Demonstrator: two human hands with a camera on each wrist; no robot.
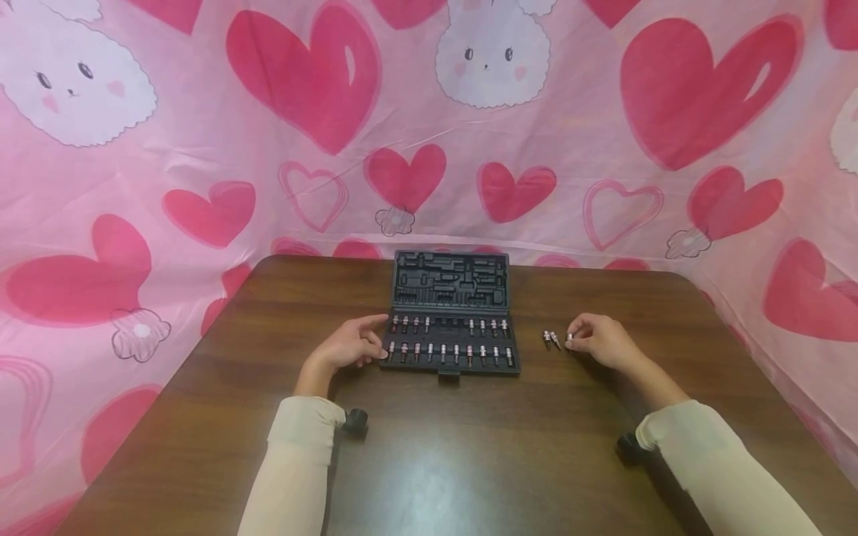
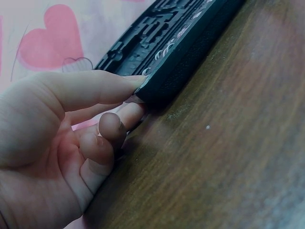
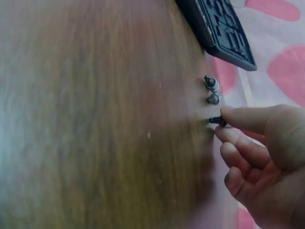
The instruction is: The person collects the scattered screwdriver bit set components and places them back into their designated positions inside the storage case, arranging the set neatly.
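An open black bit socket case (image 1: 450, 371) lies on the table, with two rows of silver bit sockets (image 1: 443, 353) in its lower half. At its left side is my left hand (image 1: 348, 344); the thumb and forefinger touch the case edge near the front corner, seen closely in the left wrist view. The other fingers bend loosely. Right of the case, my right hand (image 1: 599, 340) pinches a small bit socket (image 3: 218, 120) between thumb and forefinger, its dark tip showing. Two more loose bit sockets (image 3: 212, 90) lie on the table beside that hand.
The upper row has a gap in its middle with bare slots (image 1: 449, 324). Behind the case stands the raised lid (image 1: 451, 279), with moulded recesses. A pink heart-patterned cloth (image 1: 462, 134) surrounds the back and sides of the brown wooden table (image 1: 442, 454).
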